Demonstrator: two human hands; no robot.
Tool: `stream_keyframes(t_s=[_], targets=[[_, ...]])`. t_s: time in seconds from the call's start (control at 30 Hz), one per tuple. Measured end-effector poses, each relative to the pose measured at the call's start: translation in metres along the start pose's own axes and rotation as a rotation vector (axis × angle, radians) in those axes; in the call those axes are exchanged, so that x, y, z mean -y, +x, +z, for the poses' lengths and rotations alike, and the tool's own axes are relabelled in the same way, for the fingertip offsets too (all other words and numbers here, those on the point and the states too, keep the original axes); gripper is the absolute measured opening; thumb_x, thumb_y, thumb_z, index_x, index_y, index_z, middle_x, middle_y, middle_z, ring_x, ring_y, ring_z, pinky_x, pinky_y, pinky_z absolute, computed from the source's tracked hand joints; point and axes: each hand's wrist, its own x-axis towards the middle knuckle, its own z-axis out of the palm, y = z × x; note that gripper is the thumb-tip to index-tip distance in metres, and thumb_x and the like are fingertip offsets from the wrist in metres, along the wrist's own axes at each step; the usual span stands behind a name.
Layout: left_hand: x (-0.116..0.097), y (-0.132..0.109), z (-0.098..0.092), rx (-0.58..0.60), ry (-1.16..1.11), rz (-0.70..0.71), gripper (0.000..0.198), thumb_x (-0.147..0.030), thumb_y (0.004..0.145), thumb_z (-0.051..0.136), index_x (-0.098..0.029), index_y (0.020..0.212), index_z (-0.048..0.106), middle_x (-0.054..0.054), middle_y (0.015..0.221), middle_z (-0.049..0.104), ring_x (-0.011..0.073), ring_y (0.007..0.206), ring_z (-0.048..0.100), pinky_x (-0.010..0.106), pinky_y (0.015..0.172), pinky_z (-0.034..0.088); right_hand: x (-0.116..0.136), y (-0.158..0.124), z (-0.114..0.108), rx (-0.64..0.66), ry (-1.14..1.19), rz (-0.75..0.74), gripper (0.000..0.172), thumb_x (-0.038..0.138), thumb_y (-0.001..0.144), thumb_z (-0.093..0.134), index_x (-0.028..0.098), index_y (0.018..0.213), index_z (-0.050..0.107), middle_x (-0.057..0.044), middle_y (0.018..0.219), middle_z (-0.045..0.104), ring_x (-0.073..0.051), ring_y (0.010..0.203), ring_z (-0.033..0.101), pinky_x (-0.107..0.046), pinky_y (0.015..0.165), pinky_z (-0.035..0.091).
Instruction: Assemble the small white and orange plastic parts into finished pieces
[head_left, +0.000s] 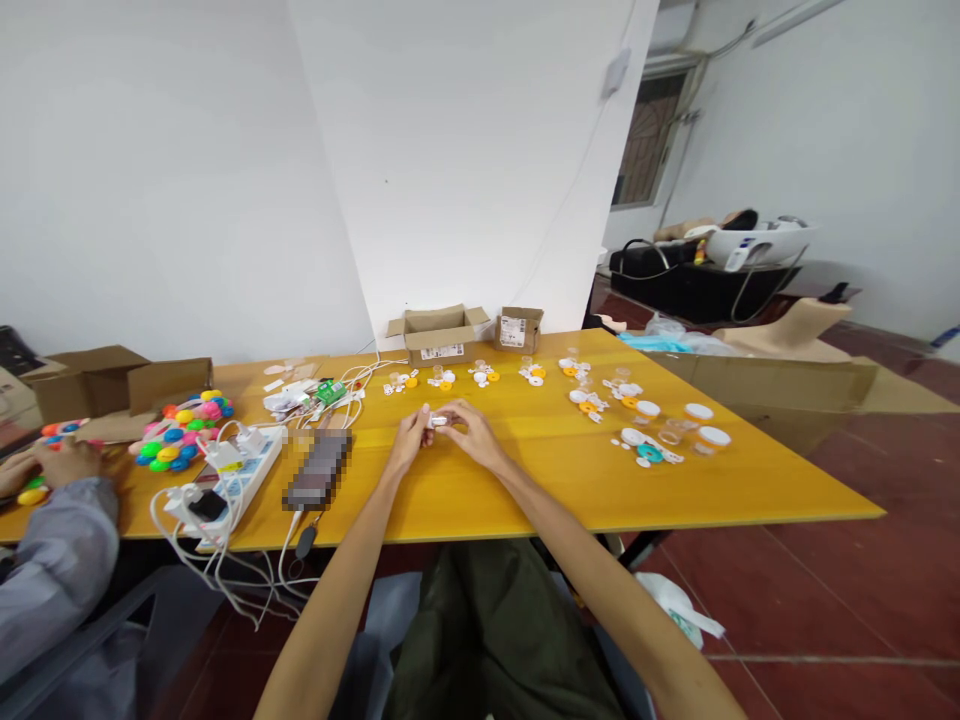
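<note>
Over the middle of the yellow table, my left hand (pixel 410 440) and my right hand (pixel 471 434) meet at a small white plastic part (pixel 438 421). The fingers of both hands are closed around it, and its exact kind is too small to make out. Beyond my hands runs a row of small groups of loose parts: white discs (pixel 481 379), an orange ring (pixel 493 377) and clear cups (pixel 526 363). To the right lie a teal ring (pixel 650 453) with white pieces, a clear cup (pixel 672 431) and several capped jars (pixel 712 440).
Two cardboard boxes, an open one (pixel 442 340) and a smaller one (pixel 517 330), stand by the wall. Left of me are a phone (pixel 319 470), a power strip (pixel 255 470) with tangled cables and colourful balls (pixel 176 445). A co-worker's hand (pixel 71 460) is at far left.
</note>
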Motion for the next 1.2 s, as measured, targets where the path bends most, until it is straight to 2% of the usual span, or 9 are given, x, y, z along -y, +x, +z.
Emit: stream_keyframes(t_s=[0.17,0.33,0.5,0.7,0.83,1.07,1.2], targets=[[0.015,0.01,-0.002,-0.021,-0.024,0.047,0.053,-0.071,0.069,0.065,-0.019,0.066,0.057,-0.005,0.047,0.049,0.01,0.042,0.047,0.022,0.042,0.036,-0.006,0.0,0.001,-0.002,0.044,0.153,0.02,0.03,0.076,0.069,0.021,0.093,0.065,-0.002,0.09,0.068,-0.017,0.079,0.064,-0.031,0.076,0.053],[0.019,0.012,-0.004,-0.038,-0.021,0.052,0.047,-0.065,0.068,0.069,-0.019,0.074,0.06,-0.004,0.053,0.053,0.0106,0.047,0.05,0.022,0.043,0.035,-0.001,0.0,0.0,0.061,0.056,0.182,0.021,0.038,0.082,0.063,0.022,0.094,0.066,0.002,0.072,0.065,-0.015,0.064,0.06,-0.027,0.064,0.051],[0.017,0.01,-0.003,-0.003,-0.031,0.061,0.05,-0.067,0.067,0.068,-0.02,0.082,0.059,-0.005,0.053,0.054,0.0106,0.045,0.051,0.021,0.042,0.034,0.002,0.0,-0.001,0.023,-0.002,0.106,0.016,0.034,0.083,0.061,0.022,0.093,0.067,-0.002,0.086,0.068,-0.017,0.077,0.062,-0.028,0.068,0.051],[0.014,0.007,-0.002,0.011,-0.022,0.013,0.052,-0.072,0.071,0.062,-0.02,0.071,0.053,-0.007,0.045,0.048,0.0087,0.038,0.046,0.02,0.039,0.032,0.004,-0.002,-0.004,0.032,-0.123,-0.076,0.013,0.022,0.086,0.06,0.024,0.095,0.069,-0.005,0.091,0.065,-0.02,0.085,0.061,-0.034,0.08,0.051],[0.014,0.007,-0.002,-0.009,-0.017,-0.013,0.053,-0.072,0.072,0.061,-0.02,0.068,0.052,-0.007,0.044,0.047,0.0084,0.036,0.045,0.02,0.038,0.032,0.004,-0.002,-0.005,0.039,-0.137,-0.098,0.014,0.022,0.087,0.06,0.024,0.097,0.069,-0.004,0.092,0.064,-0.02,0.086,0.061,-0.035,0.082,0.051],[0.017,0.009,-0.003,-0.005,-0.018,0.039,0.047,-0.066,0.072,0.066,-0.02,0.074,0.056,-0.006,0.049,0.05,0.0102,0.044,0.05,0.021,0.042,0.036,0.003,-0.001,-0.003,0.021,-0.08,0.028,0.014,0.029,0.083,0.065,0.024,0.095,0.07,-0.003,0.086,0.068,-0.019,0.079,0.063,-0.031,0.074,0.052],[0.017,0.01,-0.005,0.009,-0.016,0.077,0.042,-0.059,0.071,0.07,-0.02,0.081,0.059,-0.003,0.06,0.058,0.0115,0.052,0.054,0.021,0.046,0.039,0.001,0.0,-0.003,0.016,-0.031,0.133,0.017,0.037,0.084,0.063,0.021,0.088,0.07,-0.001,0.076,0.07,-0.017,0.069,0.064,-0.029,0.067,0.052]])
